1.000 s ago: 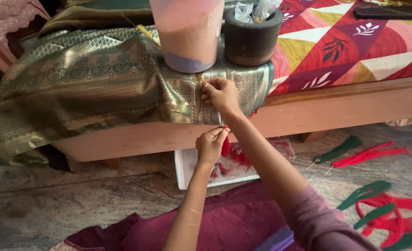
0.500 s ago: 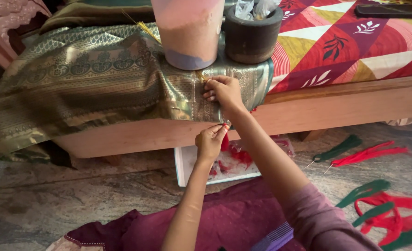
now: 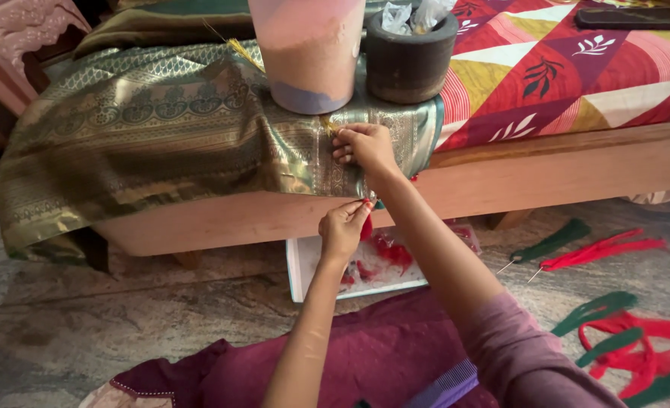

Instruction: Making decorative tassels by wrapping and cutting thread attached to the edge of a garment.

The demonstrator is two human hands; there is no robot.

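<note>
A green and gold silk cloth (image 3: 161, 128) is draped over the edge of a wooden bed frame (image 3: 577, 170). My right hand (image 3: 364, 147) presses on the cloth near its hanging border, its fingertips pinching the fabric by some golden fringe threads. Just below, my left hand (image 3: 342, 227) pinches a red tassel thread (image 3: 366, 227) at the cloth's lower hem. The two hands are a short distance apart, one above the other.
A pink tub (image 3: 308, 53) and a dark round pot (image 3: 409, 57) with plastic bags in it weigh the cloth down. A red patterned quilt (image 3: 569, 68) covers the bed. A clear tray (image 3: 305, 272) with red threads lies underneath. Green and red thread bundles (image 3: 614, 332) lie on the stone floor.
My left hand has risen slightly towards the hem with the red thread. My right hand stays pressed on the cloth. The view has shifted a little.
</note>
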